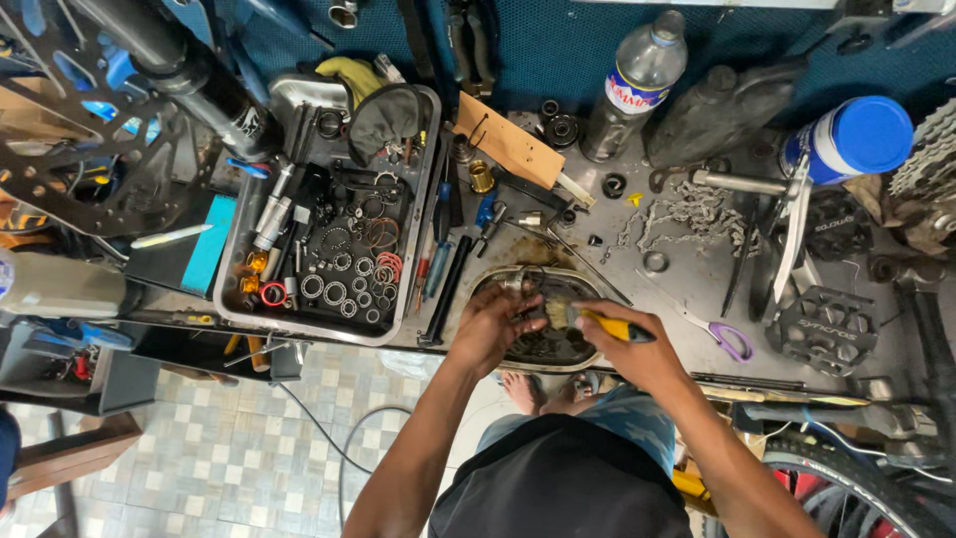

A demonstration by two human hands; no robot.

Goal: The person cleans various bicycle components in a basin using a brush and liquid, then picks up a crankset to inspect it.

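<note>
A: Report the item in the hands.

B: The right hand (pixel 637 349) is closed around a brush (pixel 596 321) with a yellow handle and a dark end cap. Its bristle head is pale, soiled, and only partly visible between the two hands.

A: Orientation of the brush?

B: The long axis runs nearly parallel to the near edge of the table (pixel 687 269). The bristle end points toward the person's left and the capped handle end toward the right, tilted slightly down at the handle.

A: State of the left hand?

B: The left hand (pixel 496 324) is curled around a small metal part (pixel 515 286). Fingers are narrow and bent over it. The part's shape is mostly hidden; only a silver tip shows above the fingers.

A: Location of both?

B: Both are held over an oval metal tray (pixel 583 282) with dark, oily contents, which sits at the near edge of the table, roughly at its middle. The bristles meet the part just beside the left fingers.

A: Adjacent items?

B: A rectangular metal parts tray (pixel 426 169) holding rings, bearings and washers sits to the left of the oval tray. Purple-handled scissors (pixel 725 337) lie to the right, near the same edge. A bicycle chain (pixel 687 211) lies further back, toward the far right.
</note>
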